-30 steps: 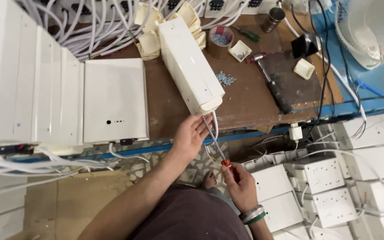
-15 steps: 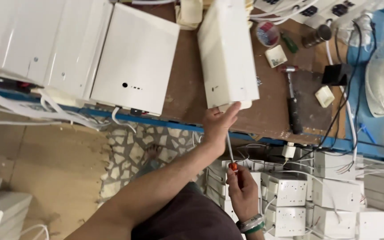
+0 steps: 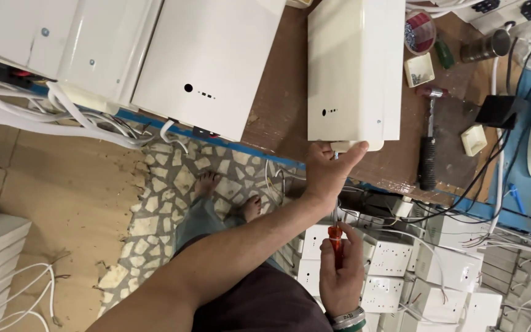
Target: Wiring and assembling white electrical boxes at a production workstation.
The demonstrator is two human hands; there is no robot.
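Two boxes point(image 3: 356, 67) point(image 3: 210, 61) side by side on workbench point(image 3: 278, 117), hammer point(image 3: 428, 144) just right.

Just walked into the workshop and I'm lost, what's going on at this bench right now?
A person stands at a brown workbench with white metal boxes on it. Their left hand grips the near end of one white box that lies at the bench edge. Their right hand holds an orange-handled screwdriver upright, its shaft pointing up at the box's underside. A hammer lies beside the box, and stacks of white socket units sit below.

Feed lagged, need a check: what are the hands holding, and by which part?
Right hand: screwdriver, by its orange handle. Left hand: grips the white box at its near bottom edge.
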